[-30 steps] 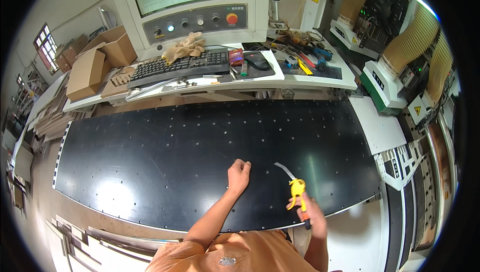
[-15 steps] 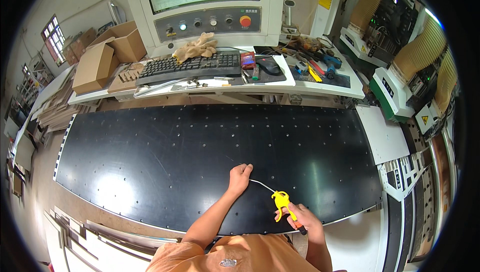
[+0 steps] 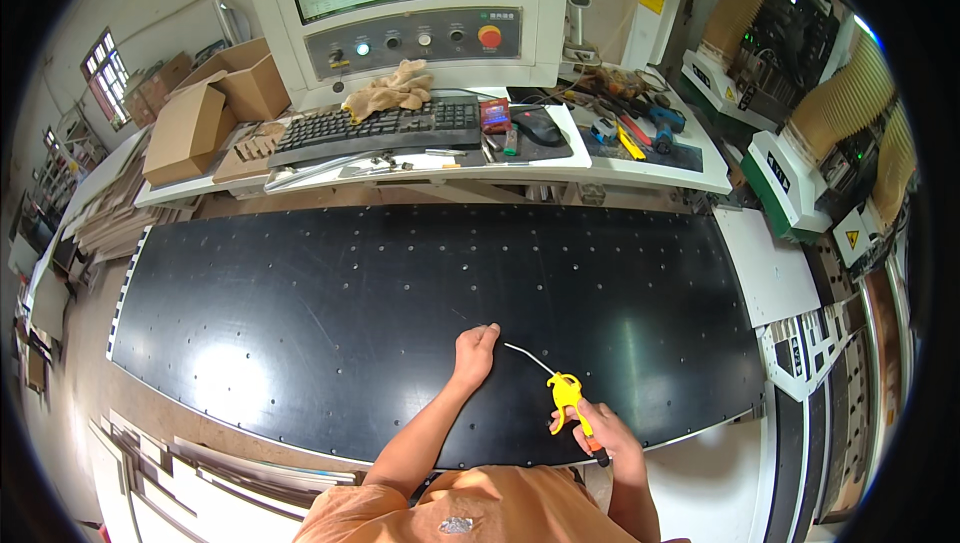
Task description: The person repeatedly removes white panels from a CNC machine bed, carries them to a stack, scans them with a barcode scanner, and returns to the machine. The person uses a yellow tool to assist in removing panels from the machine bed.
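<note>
A: Which step seems to be in hand?

B: Aiming, it is judged: the yellow air gun (image 3: pixel 566 393) is held over the black board (image 3: pixel 280 303), with its thin metal nozzle (image 3: pixel 529 355) directed toward the left hand (image 3: pixel 476 353). Whether air is being blown cannot be told.

A: How are the 2 hands set?

B: The handle is gripped by the right hand (image 3: pixel 612 435). The left hand is curled narrow, thumb and forefinger drawn together at the board; whether anything small is pinched there cannot be told.

A: Where is the gun, and how is it turned?

B: It is held near the board's close edge, right of the left hand. Its long axis is slanted, from the orange and black end (image 3: pixel 597 449) at lower right to the nozzle tip at upper left. The bent nozzle is pointed forward and leftward, and between its tip and the left hand 1 small gap is seen.

A: What is called for by the next move?

B: A steady right wrist, probably, so that the tip is lined up finely and the left fingers are not struck.
</note>
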`<state>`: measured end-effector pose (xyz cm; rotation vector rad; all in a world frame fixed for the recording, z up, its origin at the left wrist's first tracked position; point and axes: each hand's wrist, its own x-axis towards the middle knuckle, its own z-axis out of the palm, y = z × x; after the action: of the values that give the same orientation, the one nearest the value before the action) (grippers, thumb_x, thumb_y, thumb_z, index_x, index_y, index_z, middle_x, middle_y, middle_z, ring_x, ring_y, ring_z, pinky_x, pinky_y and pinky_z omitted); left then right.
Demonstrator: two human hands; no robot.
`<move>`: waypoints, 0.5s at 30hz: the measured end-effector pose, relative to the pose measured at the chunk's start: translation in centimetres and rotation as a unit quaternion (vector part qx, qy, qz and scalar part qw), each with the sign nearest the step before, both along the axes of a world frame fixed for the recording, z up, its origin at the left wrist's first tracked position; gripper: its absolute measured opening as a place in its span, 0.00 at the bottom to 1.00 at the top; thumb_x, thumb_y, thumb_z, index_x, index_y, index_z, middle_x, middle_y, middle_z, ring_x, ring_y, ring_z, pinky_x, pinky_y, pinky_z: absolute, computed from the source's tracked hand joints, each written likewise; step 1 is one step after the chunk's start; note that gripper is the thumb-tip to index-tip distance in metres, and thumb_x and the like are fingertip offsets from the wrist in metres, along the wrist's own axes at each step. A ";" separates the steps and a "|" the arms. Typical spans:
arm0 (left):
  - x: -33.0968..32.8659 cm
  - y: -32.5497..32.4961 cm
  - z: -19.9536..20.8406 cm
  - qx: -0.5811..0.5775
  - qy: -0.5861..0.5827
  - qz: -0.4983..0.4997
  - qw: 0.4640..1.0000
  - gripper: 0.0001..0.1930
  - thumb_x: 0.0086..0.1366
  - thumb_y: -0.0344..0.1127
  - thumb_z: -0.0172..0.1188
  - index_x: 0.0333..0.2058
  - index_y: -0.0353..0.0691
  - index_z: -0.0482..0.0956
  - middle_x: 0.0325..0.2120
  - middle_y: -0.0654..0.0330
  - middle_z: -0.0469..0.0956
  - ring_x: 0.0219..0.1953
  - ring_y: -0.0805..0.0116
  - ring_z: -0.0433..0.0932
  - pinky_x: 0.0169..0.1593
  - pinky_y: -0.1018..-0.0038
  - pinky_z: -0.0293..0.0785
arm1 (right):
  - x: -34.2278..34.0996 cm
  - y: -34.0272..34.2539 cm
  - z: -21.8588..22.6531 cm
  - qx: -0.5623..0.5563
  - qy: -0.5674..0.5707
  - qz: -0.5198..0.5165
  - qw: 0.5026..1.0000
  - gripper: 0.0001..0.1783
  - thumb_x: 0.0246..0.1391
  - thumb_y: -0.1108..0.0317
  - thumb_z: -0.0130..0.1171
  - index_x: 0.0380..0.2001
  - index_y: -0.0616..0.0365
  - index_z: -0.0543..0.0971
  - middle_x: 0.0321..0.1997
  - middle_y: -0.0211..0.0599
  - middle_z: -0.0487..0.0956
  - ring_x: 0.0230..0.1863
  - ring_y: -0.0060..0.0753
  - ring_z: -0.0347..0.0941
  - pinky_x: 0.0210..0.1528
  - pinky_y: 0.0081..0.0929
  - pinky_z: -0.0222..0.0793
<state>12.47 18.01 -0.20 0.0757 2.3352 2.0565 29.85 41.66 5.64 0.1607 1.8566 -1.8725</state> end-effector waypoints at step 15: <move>0.5 0.9 0.4 -0.057 0.010 0.011 0.998 0.13 0.68 0.37 0.57 0.30 0.31 0.77 0.21 0.51 0.80 0.26 0.60 0.81 0.36 0.67 0.76 | 0.3 -0.4 0.4 0.004 0.026 -0.062 0.998 0.35 0.74 0.46 0.33 0.51 0.70 0.77 0.42 0.43 0.83 0.12 0.24 0.66 0.16 0.21 0.64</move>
<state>12.94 18.87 0.18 0.0682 2.4721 1.9355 30.16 41.24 6.00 0.2376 1.9288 -1.9686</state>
